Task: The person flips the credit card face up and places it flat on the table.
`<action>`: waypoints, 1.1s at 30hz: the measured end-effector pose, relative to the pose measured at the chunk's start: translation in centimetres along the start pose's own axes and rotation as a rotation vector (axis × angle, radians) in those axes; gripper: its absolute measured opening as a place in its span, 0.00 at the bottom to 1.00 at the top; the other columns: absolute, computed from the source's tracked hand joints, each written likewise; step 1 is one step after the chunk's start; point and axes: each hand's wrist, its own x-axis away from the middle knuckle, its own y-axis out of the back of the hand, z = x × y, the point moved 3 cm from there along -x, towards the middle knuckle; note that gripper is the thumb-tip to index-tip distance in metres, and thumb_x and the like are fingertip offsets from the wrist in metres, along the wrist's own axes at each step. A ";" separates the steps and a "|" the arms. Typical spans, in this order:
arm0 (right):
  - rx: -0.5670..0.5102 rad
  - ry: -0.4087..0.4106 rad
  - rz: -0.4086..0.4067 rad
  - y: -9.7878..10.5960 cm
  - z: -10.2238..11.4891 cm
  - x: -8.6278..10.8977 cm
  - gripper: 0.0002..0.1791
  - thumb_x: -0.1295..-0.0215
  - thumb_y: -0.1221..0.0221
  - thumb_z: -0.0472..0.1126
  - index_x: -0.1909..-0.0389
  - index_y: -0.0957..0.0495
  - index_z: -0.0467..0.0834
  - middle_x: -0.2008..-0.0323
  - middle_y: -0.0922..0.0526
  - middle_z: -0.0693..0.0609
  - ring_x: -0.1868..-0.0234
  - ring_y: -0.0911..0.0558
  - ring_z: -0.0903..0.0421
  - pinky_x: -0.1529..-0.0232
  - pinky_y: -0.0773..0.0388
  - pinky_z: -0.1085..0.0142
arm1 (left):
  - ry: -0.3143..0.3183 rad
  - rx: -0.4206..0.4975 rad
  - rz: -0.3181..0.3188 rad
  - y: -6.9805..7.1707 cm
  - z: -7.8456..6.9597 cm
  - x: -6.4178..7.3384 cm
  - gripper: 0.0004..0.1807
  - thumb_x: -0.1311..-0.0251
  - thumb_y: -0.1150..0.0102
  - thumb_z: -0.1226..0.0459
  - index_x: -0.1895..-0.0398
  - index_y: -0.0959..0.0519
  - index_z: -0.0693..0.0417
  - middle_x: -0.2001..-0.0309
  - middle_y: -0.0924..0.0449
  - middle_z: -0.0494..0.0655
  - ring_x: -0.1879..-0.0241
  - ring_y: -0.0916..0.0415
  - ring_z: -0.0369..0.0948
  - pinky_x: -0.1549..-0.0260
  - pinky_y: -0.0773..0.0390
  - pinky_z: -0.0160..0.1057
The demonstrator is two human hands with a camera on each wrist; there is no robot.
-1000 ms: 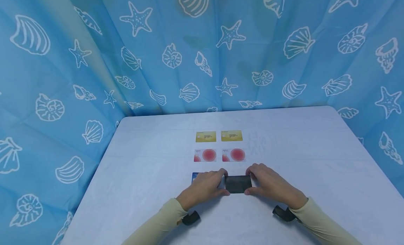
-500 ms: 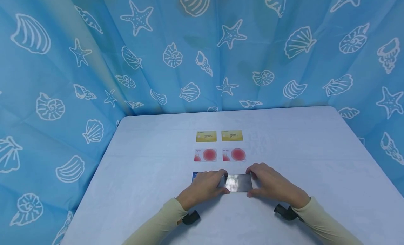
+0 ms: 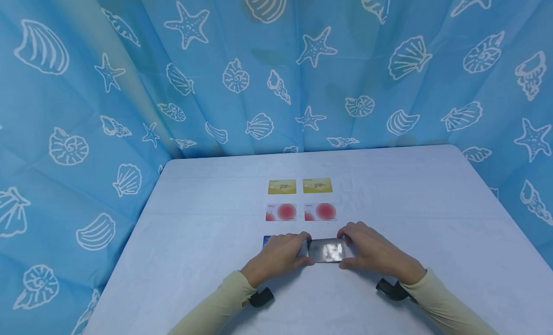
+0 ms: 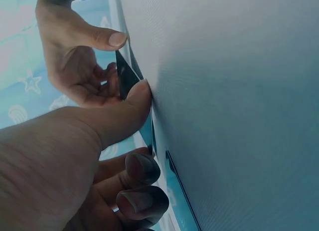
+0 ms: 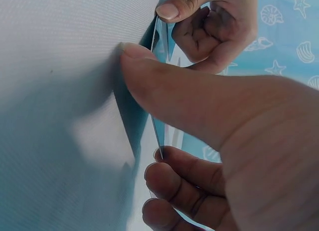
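Note:
A glossy dark card [image 3: 327, 250] is held by its edges between both hands at the near end of the rows of cards. My left hand [image 3: 276, 256] grips its left end, thumb on the near edge and a fingertip at the far corner. At the right end, my right hand [image 3: 375, 254] grips it the same way. The left wrist view shows the card's dark face [image 4: 127, 77] slanting beside the white tabletop. In the right wrist view it appears as a thin edge [image 5: 156, 133] running behind the thumb. A blue card [image 3: 266, 241] lies mostly hidden under my left hand.
Farther back lie two white cards with red circles, the left one [image 3: 281, 212] and the right one [image 3: 320, 211]. Behind them are two gold cards, left [image 3: 282, 186] and right [image 3: 317, 185]. A blue shell-patterned curtain [image 3: 259, 85] hangs past the back edge of the white table [image 3: 207, 205].
The dark card has tilted slightly, so its face went from matte black to shiny, and the glare moved from its left to its right. The right hand has shifted a little to the right.

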 end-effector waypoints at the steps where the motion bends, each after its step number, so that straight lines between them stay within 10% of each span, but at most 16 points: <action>1: 0.003 -0.005 -0.002 0.0 0.0 0.0 0.34 0.52 0.19 0.51 0.47 0.21 0.43 0.62 0.23 0.59 0.58 0.30 0.60 0.56 0.27 0.63 | -0.001 0.000 0.003 0.0 0.0 0.0 0.30 0.38 0.29 0.47 0.38 0.23 0.49 0.63 0.15 0.39 0.70 0.28 0.34 0.73 0.31 0.29; 14: 0.013 -0.099 0.042 0.3 0.3 -0.2 0.36 0.54 0.19 0.54 0.44 0.21 0.46 0.63 0.24 0.59 0.58 0.29 0.59 0.58 0.25 0.65 | 0.012 0.009 0.044 0.1 0.5 -0.1 0.32 0.38 0.31 0.43 0.35 0.23 0.46 0.57 0.14 0.39 0.66 0.26 0.34 0.67 0.27 0.30; 33: 0.009 -0.096 0.013 1.4 0.8 -0.4 0.37 0.54 0.19 0.55 0.44 0.21 0.47 0.64 0.26 0.58 0.60 0.29 0.59 0.63 0.27 0.68 | 0.027 0.032 0.003 1.5 0.7 0.0 0.34 0.40 0.30 0.42 0.34 0.23 0.45 0.72 0.25 0.35 0.70 0.29 0.34 0.71 0.29 0.30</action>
